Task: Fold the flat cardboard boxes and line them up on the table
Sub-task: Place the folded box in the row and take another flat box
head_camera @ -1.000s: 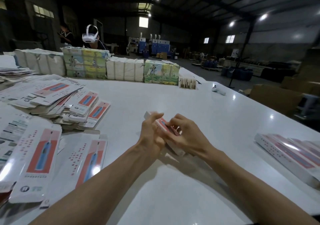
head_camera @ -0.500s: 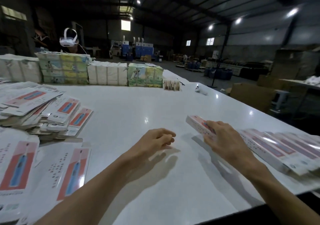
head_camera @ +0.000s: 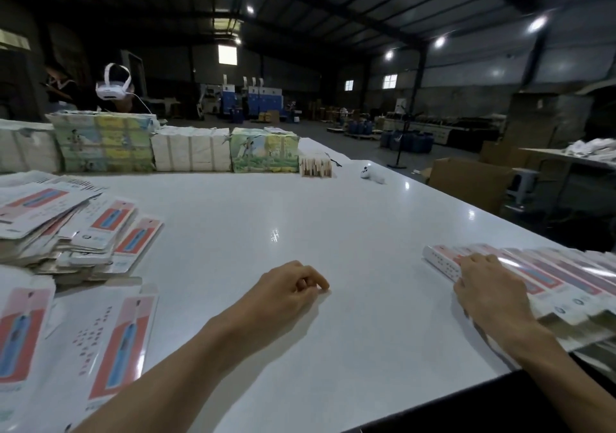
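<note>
Head view: at 3 o'clock, flat right hand (head_camera: 493, 287) pressing the white-and-red folded cardboard box (head_camera: 439, 261) may skew it; left hand (head_camera: 286, 286) rests slack, empty.

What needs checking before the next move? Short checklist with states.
1. End box lined up with the row: ok, it lies side by side at the row's left end.
2. Right hand clear of the row: not ok, its fingers rest on top of the end box.
3. Left hand free for the next pick: ok, loosely curled on the table, holding nothing.
4. Flat boxes available: ok, a pile lies on the left side of the table.
5. Space for another box left of the row: ok, bare table there.
6. End flaps of the end box closed: cannot tell.
</note>
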